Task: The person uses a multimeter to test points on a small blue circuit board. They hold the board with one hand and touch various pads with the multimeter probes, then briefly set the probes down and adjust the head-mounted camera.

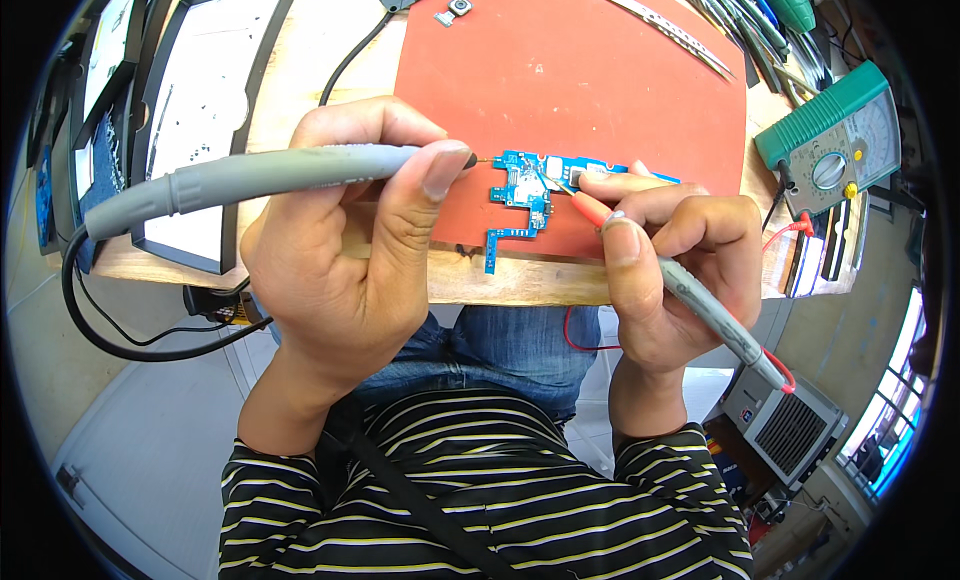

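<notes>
My left hand (345,240) is closed around a grey test probe (280,170) with a black collar and a thick black cable. Its thin metal tip reaches the left edge of a blue circuit board (522,188); whether it touches cannot be made out. In my right hand (690,255) is a second test probe (715,315), grey with a red front end and a red wire, its point over the middle of the board. Fingers of the right hand also rest at the board's right part and hide some of it. The board lies near the front edge of an orange-red mat (560,70).
A green analog multimeter (838,145) stands at the right, a red lead beside it. Tweezers (665,25) and a small camera module (455,10) lie on the mat. A white tray with a dark rim (240,110) is at the left; several tools crowd the far right.
</notes>
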